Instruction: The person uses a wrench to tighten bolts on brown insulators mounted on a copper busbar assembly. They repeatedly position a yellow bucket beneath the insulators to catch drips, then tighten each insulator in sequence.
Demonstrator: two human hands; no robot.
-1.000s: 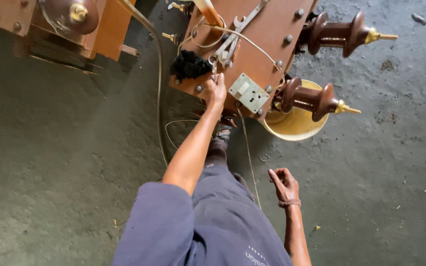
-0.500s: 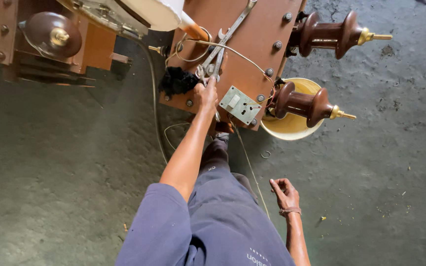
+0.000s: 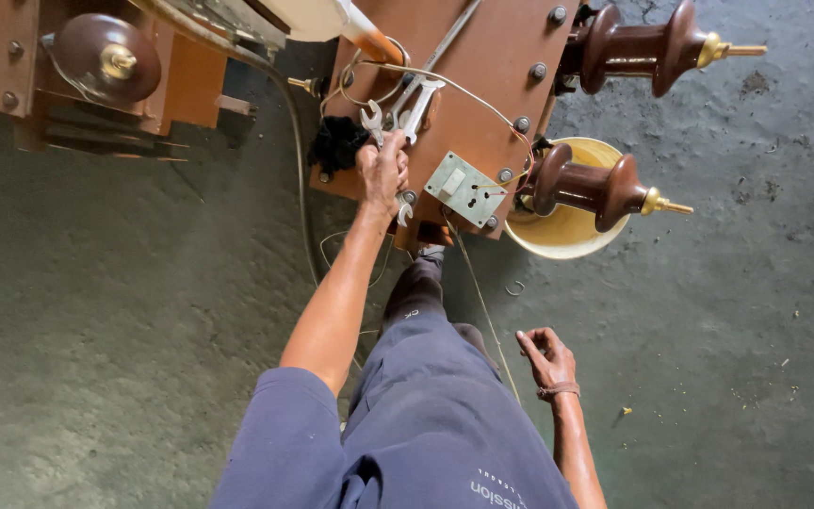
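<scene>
At the near edge: a blue-trousered leg (image 3: 445, 415) runs down the middle of the view, over rough grey concrete floor (image 3: 124, 358).
Right hand (image 3: 546, 360): hangs low beside the leg, fingers loosely curled, grasping nothing.
Left hand (image 3: 383, 170): arm stretched forward, fingers clenched round a spanner (image 3: 401, 209) on the brown metal cover (image 3: 482, 85).
Change: half a second back this hand lay flat on the cover near the spanners; now it is closed on one, so the tool looks picked up.
Beside the hand: more spanners (image 3: 415, 111), a black rag (image 3: 336, 143), a small grey plate (image 3: 463, 188), thin wire (image 3: 468, 94).
Farther: two brown ribbed insulators (image 3: 595, 188) with brass tips, a yellow bowl (image 3: 567, 231) under the nearer one.
Far left: another brown unit (image 3: 105, 61).
</scene>
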